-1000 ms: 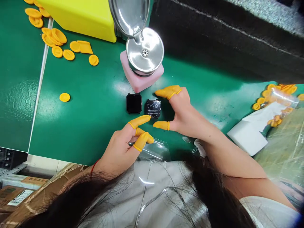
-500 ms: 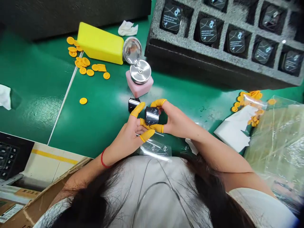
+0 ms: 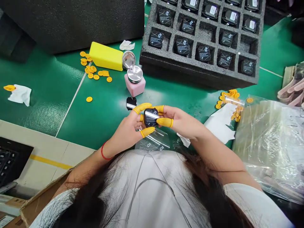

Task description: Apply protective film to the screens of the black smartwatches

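Between my two hands is a dark square smartwatch case (image 3: 151,117) with a printed clear film on its face. My left hand (image 3: 129,128) grips its left side, fingers and thumb in yellow finger cots. From the right, my right hand (image 3: 177,122) holds it too, its cot-covered thumb lying on the lower right of the face. A second black watch case (image 3: 131,103) lies on the green table just beyond my left fingers. Below my hands rests a clear sheet of printed films (image 3: 152,142). A pink pump bottle (image 3: 135,83) with an open metal lid stands farther back.
A black foam tray (image 3: 190,68) of watch cases stands at the back right. Left of the pump bottle lies a yellow box-shaped container (image 3: 106,56), near loose yellow finger cots (image 3: 90,71). White wipes (image 3: 220,126) and a stack of plastic film (image 3: 266,139) lie to the right.
The camera view has shifted, showing more of the foam tray. My right thumb has moved up from the case's lower edge onto its face. Both hands still hold the case.
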### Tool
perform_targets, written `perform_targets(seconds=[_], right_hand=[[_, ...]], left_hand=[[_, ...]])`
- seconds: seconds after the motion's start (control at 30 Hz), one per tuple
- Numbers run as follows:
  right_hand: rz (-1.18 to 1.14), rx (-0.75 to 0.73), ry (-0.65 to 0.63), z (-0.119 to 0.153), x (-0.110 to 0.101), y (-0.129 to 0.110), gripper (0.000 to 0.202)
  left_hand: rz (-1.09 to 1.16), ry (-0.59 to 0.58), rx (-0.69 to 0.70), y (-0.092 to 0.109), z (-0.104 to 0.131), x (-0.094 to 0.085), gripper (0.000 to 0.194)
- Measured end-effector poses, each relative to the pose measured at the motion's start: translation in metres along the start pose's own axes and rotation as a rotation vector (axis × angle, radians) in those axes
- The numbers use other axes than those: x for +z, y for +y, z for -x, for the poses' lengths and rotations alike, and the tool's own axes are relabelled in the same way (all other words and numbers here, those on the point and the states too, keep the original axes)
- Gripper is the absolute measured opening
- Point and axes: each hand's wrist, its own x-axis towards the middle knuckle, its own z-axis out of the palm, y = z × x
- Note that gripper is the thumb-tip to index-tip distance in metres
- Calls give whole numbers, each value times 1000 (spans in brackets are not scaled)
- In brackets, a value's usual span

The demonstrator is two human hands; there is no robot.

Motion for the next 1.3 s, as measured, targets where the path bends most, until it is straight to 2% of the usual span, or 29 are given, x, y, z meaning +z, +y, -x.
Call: perform_targets(seconds=[0.13, 0.27, 0.47, 0.7, 0.8, 0.93, 1.1, 1.3], right_hand=[[-3, 39, 78, 4, 8, 3, 29], [-42, 11, 141, 3, 16, 10, 26], [-46, -72, 156, -1, 16, 12, 14], [-36, -42, 155, 1, 12, 10, 10], [-34, -20, 103, 4, 9, 7, 23], [34, -18, 166, 3, 8, 2, 41], [-126, -7, 203, -6, 15, -1, 38], [-147, -40, 219, -11, 20, 2, 36]], left_hand=[[-214, 149, 119, 3, 0, 5, 59], [-381, 242, 153, 1, -1, 9, 63], [-304, 279, 136, 1, -6, 11, 57], [-212, 254, 113, 4, -8, 9, 58], [-195, 237, 111, 6, -9, 9, 60], [-253, 183, 116, 10, -8, 10, 56], [-387, 144, 128, 18, -6, 11, 54], [-471, 109, 82, 19, -6, 10, 54]])
